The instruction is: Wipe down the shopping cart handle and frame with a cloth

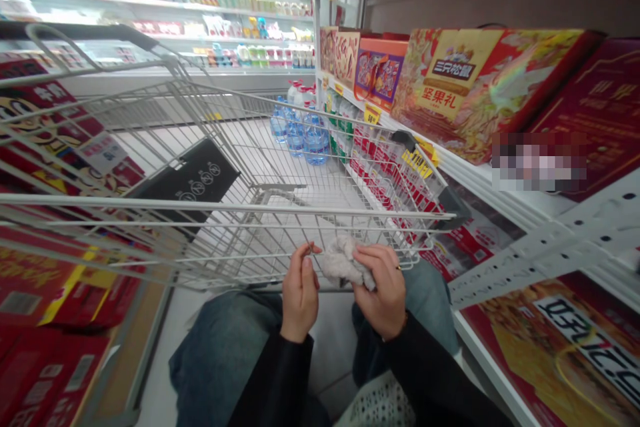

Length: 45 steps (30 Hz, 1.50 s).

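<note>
Head view: the right hand [381,292] is curled and has hold of a crumpled white cloth [344,261]. The cloth sits between both hands, just by the near end of a wire shopping cart [200,203]. The left hand [300,292] is nearly shut, its fingertips [314,251] pinched together just beside the cloth; it is hard to tell if they grip it. Below the hands are blue jeans [220,353] and black sleeves [280,373]. Red gift boxes [45,293] stand at left, and a nut gift box [465,90] sits on a white shelf [480,180] at right. Far off are bottled water [303,137] and a bright store fridge [160,13].
</note>
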### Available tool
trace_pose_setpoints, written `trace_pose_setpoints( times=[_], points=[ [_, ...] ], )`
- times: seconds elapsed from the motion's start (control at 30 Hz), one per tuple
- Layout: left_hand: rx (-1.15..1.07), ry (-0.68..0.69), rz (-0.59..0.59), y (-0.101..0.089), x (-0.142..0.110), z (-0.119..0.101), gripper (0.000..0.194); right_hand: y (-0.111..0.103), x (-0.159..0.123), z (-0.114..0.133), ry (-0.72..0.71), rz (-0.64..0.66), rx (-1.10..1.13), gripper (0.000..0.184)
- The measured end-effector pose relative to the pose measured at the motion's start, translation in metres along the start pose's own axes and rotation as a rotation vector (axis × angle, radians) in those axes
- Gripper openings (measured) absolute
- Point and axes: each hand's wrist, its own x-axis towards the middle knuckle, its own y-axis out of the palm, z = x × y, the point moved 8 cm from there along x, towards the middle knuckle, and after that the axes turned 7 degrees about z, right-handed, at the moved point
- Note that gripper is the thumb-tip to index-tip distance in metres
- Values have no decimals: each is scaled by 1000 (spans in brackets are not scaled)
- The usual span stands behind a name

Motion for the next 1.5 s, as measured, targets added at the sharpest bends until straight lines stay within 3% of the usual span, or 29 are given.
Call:
trace_pose_setpoints(
  times=[0.17,0.4,0.63,0.87,1.1,1.33,1.5],
  points=[
    [17,13,-17,-1,-1,-2,45,-18,13,6,-22,-89,19,41],
    [-12,-12,-6,0,-1,0,45,1,-5,-4,29,-26,15,38],
    [-19,11,-15,0,-1,-3,45,-17,11,6,-18,-75,19,45],
    [3,10,-2,0,0,-1,46,1,-6,-5,4,-29,4,39],
    [51,36,-27,-2,-1,0,47,-19,9,3,-20,-86,5,41],
    [56,30,-33,-3,0,2,46,2,-8,-5,9,-26,3,37],
    [44,31,-19,-2,-1,3,46,-14,-2,-2,11,-84,-19,40]
  ],
)
